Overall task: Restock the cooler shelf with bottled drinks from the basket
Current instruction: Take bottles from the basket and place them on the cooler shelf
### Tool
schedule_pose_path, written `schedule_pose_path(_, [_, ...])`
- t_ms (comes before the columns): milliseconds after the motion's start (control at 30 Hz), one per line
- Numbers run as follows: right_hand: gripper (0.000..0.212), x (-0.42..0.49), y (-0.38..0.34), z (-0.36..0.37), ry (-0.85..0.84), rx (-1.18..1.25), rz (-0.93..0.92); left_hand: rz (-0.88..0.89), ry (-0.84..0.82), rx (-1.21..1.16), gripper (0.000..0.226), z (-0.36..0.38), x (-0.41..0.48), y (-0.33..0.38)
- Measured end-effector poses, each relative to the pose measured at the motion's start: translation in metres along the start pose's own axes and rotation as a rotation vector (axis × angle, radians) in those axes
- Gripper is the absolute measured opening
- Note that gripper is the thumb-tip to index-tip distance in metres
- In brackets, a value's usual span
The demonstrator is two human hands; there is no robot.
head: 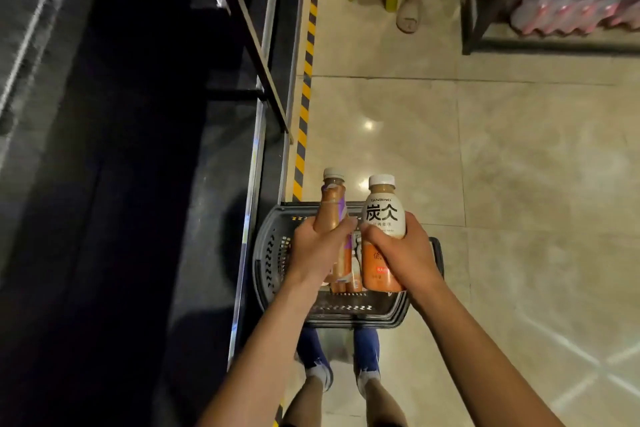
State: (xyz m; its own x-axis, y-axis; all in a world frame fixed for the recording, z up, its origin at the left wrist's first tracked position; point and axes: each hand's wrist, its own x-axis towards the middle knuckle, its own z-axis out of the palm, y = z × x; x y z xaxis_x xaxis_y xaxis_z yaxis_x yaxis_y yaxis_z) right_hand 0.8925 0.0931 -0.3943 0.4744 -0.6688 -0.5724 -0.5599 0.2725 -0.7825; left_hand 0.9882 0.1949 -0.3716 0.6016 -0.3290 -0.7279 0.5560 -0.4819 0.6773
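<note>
Step in hand: Transfer from basket to cooler. You have one bottle in each hand, both raised above the basket; neither is on a shelf yet.
Next move: Swing both bottles left toward the cooler. Judged from this view, you must keep them upright, clear the door frame, and set them down one at a time so that the free hand can steady the row.
Dark open cooler (207, 166): At your left, well apart from the bottles. Its interior is too dark to show which shelf has room.
Left hand (317, 250): Clenched round the middle of the slim bottle. The fingers (341, 227) wrap fully across its front.
Slim brown-drink bottle with purple label and white cap (333, 201): Upright, tilted slightly left, cap away from you, just beside the other bottle.
Dark grey perforated plastic basket (346, 317): On the tiled floor below both hands, just beside the cooler base. More bottles (346, 282) show between your wrists; you cannot tell how many.
Wide milky-brown bottle with white-and-orange label and white cap (384, 215): Upright, cap on, held over the basket.
Right hand (405, 253): Grasping the wide bottle at mid-body, thumb across the label front. The other fingers pass behind the bottle, out of sight.
</note>
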Motion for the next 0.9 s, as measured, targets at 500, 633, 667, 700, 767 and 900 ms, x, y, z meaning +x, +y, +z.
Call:
schedule_pose_path(500, [0.031, -0.163, -0.147, -0.018, -0.3, -0.006, -0.321, 0.292, 0.303, -0.287, 0.031, -0.088, -0.233, 0.065])
schedule_pose_path(633, [0.026, -0.196, -0.163, 0.009, -0.483, -0.036, -0.421, 0.322, 0.52, -0.389, 0.028, -0.109, -0.285, 0.042])
schedule_pose_path(667, [0.026, -0.206, -0.165, 0.014, -0.526, -0.037, -0.437, 0.323, 0.557, -0.412, 0.033, -0.113, -0.296, 0.038])
schedule_pose_path(700, [0.029, -0.22, -0.166, 0.022, -0.594, -0.051, -0.461, 0.332, 0.61, -0.456, 0.039, -0.119, -0.313, 0.029])
schedule_pose_path(767, [0.037, -0.25, -0.166, 0.037, -0.714, -0.08, -0.501, 0.351, 0.715, -0.524, 0.048, -0.129, -0.347, 0.012])
schedule_pose_path(900, [0.036, -0.319, -0.16, 0.064, -0.96, -0.127, -0.562, 0.372, 0.925, -0.664, 0.032, -0.143, -0.421, -0.029])
